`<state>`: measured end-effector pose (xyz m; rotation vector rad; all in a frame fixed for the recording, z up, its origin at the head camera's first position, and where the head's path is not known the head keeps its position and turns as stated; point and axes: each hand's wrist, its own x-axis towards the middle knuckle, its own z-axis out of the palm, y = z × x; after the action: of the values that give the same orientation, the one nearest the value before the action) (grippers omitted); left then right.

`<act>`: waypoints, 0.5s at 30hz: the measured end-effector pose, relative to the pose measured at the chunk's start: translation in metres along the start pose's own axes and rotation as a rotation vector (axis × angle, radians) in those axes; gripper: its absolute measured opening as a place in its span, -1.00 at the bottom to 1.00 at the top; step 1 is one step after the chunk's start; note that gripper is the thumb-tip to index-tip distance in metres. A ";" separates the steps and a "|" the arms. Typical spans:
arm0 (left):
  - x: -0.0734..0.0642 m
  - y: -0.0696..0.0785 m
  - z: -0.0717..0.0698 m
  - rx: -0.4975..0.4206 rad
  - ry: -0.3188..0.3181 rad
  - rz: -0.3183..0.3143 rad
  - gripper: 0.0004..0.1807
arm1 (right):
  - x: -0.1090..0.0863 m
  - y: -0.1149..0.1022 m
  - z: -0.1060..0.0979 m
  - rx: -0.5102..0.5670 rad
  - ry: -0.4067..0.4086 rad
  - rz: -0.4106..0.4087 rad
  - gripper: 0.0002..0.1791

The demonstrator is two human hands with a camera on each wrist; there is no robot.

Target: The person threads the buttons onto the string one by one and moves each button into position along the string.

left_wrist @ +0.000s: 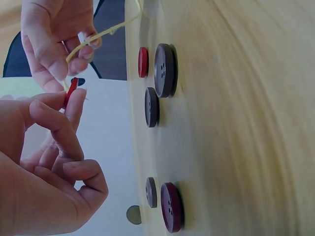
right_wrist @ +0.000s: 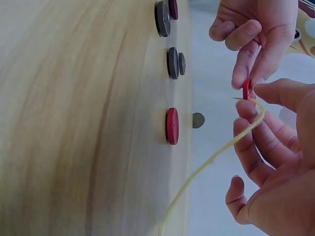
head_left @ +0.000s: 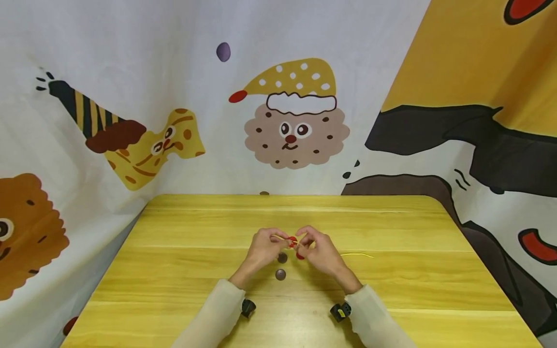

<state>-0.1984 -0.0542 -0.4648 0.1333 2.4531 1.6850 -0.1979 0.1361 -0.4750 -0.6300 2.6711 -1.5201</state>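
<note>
My left hand (head_left: 266, 245) pinches a small red button (right_wrist: 247, 89) between thumb and finger, above the table. Close on its right, my right hand (head_left: 319, 249) holds a yellow string (right_wrist: 212, 158) with its thumb and fingers at the button. In the right wrist view the string meets the button's face, and a thin tip sticks out on the other side. Whether it runs through a hole is too small to tell. From the right hand the string hangs in a curve to the table, where its tail (head_left: 358, 254) lies to the right.
On the wooden table (head_left: 174, 270) below the hands lie a second red button (right_wrist: 172, 126), a maroon button (left_wrist: 171, 207) and several dark grey-brown buttons (left_wrist: 164, 70). A patterned curtain (head_left: 209, 159) hangs behind the table's far edge.
</note>
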 end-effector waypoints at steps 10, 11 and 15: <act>0.001 0.001 0.002 -0.023 0.005 -0.022 -0.89 | 0.001 -0.003 0.004 -0.117 0.008 -0.036 -0.59; 0.001 0.001 0.002 -0.025 0.003 -0.022 -0.89 | 0.001 -0.004 0.004 -0.127 0.015 -0.038 -0.60; 0.001 0.001 0.002 -0.050 -0.011 -0.023 -0.87 | 0.001 -0.003 0.005 -0.166 0.045 -0.058 -0.63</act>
<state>-0.1990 -0.0522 -0.4644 0.1069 2.3931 1.7293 -0.1970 0.1300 -0.4753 -0.6931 2.8593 -1.3491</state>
